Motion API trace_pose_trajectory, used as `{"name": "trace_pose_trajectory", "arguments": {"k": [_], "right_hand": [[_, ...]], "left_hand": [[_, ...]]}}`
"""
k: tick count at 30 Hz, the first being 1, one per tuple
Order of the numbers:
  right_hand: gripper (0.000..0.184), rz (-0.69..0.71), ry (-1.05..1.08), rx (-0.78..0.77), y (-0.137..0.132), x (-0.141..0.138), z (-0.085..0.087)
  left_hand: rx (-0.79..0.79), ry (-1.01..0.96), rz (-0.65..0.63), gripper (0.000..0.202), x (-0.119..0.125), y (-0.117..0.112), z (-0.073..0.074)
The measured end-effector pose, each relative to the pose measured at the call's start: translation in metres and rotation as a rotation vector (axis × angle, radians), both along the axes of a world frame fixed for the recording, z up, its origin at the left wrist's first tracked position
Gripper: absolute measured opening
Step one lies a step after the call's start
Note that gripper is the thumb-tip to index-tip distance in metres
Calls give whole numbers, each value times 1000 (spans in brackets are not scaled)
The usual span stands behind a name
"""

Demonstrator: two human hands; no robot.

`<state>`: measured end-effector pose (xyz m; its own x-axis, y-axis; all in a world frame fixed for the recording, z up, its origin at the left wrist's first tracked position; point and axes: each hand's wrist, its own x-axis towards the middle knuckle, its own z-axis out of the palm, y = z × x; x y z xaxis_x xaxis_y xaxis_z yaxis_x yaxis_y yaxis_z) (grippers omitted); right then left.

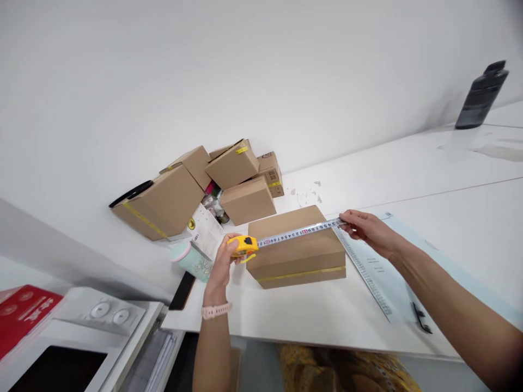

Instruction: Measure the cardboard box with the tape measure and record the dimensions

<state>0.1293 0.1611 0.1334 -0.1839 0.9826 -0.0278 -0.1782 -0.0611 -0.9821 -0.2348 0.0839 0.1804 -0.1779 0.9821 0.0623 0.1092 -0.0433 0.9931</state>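
A flat cardboard box (304, 256) with a yellow tape strip along its side lies on the white table (449, 163). My left hand (223, 265) is closed round a yellow tape measure case (243, 245) at the box's left end. Its metal blade (300, 233) stretches across the box top. My right hand (365, 228) pinches the blade's tip at the box's right end.
A heap of several cardboard boxes (171, 201) leans against the wall at the back left. A mint cup (190, 259), a phone (182, 291), a long ruler (363, 269) on a pale blue sheet, and a pen (420, 317) lie nearby. A white machine (81, 332) stands lower left.
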Motion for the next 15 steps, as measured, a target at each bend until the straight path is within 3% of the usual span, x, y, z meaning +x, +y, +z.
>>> {"name": "trace_pose_trajectory", "arguments": {"k": [6,10,15], "right_hand": [[53,-60,-306,99,28,-3,-26],[48,-112,-365,96,28,-15,-33],[45,-147,-357,24,30,-25,-38]], "left_hand": [[-117,26,43,36,-51,29,-21],[-205,22,47,33,-64,33,-35],[-282,-5,32,37,-72,34,-40]]}}
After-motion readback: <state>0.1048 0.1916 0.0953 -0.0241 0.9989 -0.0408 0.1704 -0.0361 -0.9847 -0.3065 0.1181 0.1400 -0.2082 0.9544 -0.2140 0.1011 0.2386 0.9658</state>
